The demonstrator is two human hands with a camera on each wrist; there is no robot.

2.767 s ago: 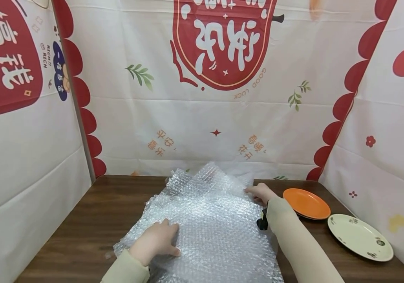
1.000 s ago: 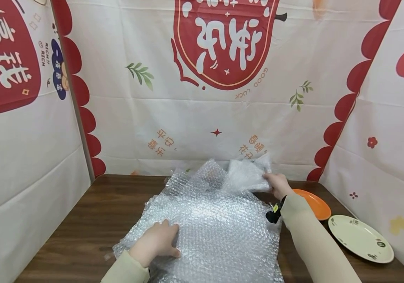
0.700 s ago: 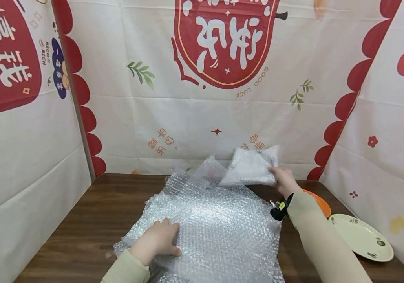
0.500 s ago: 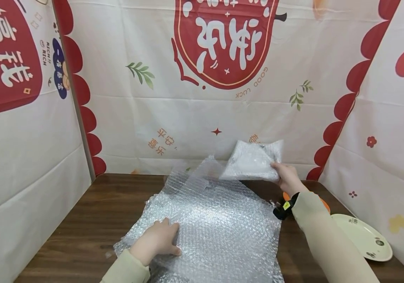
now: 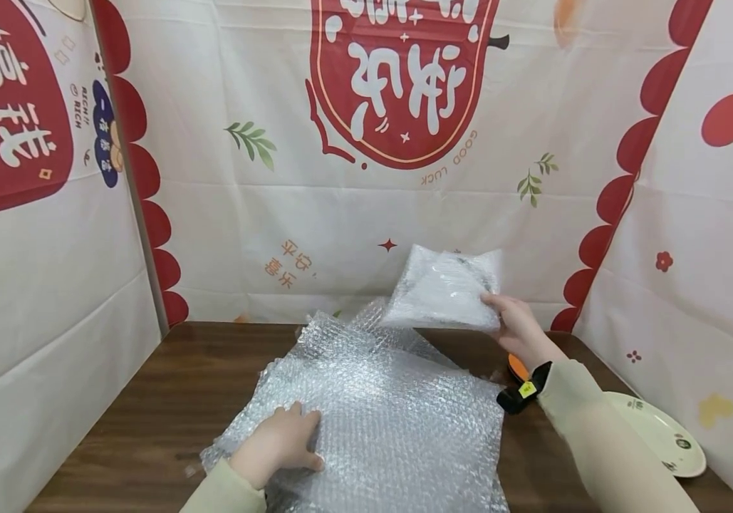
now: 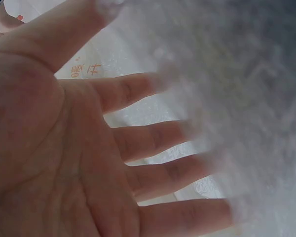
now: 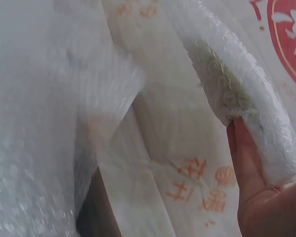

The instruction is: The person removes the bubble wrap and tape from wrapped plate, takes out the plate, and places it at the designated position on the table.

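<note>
Spread on the table, several sheets of bubble wrap (image 5: 392, 406) reach up to the back wall. My left hand (image 5: 276, 443) rests on their left side; in the left wrist view its fingers (image 6: 153, 140) are straight and spread, the tips hidden by blurred bubble wrap. My right hand (image 5: 521, 329) holds a flat bubble-wrapped package (image 5: 439, 291) by its right edge, raised over the back of the table. In the right wrist view the package (image 7: 251, 94) is seen edge-on, pinched between thumb and fingers, with something pale greenish showing through; its kind cannot be made out.
At the right of the dark wooden table (image 5: 129, 420) lies a pale green plate (image 5: 657, 434), partly behind the right sleeve. Of an orange plate (image 5: 517, 367) only a sliver shows beside the right wrist. White printed cloth walls (image 5: 366, 221) enclose the back and both sides.
My right hand has lifted the wrapped package off the sheets, first up and right, then slightly left and closer. The left hand has stayed in place on the bubble wrap.
</note>
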